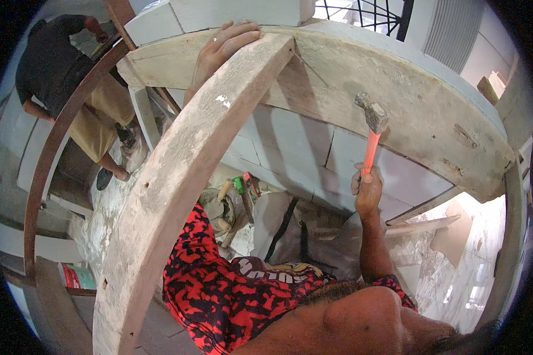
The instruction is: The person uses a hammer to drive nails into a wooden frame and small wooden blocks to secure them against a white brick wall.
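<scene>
Hammer (371, 133) stands head-up before the wide board (420, 112), its orange handle gripped low in the closed right hand (368, 189); the left hand (224, 46) curls over the pale plank's (183, 148) upper end, seemingly steadying it against that board. The plank partly hides the left forearm. Around are light blocks (408, 171) and a co-worker (50, 65).
</scene>
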{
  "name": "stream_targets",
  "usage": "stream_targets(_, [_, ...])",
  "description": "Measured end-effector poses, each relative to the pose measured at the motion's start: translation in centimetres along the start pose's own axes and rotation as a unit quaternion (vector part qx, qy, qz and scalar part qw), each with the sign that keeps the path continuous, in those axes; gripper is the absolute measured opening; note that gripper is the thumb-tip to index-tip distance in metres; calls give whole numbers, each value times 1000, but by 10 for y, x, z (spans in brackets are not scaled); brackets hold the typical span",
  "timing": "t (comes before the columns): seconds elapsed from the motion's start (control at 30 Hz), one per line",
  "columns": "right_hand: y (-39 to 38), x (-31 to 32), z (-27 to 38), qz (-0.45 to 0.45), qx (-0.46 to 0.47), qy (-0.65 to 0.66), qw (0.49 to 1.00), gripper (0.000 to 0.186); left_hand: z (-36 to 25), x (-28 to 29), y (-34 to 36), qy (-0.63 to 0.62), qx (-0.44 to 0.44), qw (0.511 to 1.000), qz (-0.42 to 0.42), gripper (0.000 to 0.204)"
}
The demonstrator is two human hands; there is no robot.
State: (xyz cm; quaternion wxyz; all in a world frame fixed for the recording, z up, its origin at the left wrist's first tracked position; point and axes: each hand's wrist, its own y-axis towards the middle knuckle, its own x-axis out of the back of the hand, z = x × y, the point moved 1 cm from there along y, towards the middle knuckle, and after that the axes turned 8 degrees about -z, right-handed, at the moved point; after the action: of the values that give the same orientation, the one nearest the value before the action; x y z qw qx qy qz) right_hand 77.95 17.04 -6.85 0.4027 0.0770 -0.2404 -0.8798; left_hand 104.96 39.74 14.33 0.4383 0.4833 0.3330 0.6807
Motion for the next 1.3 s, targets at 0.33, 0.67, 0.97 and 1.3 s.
stream_targets(0.33, [3,-13,-5,1,6,-25,1000,63,14,-25,-7,-31,-59,990,-126,41])
stream_targets(0.67, [14,-38,-1,-9,17,12,1000,61,10,-43,1,-36,-72,987,-141,43])
stream_targets(0.97, [22,-45,7,6,12,36,999,63,35,-65,-18,-61,24,989,-133,52])
stream_targets(1.3, [25,-41,6,-26,32,53,998,60,20,-56,-16,-63,61,993,-84,51])
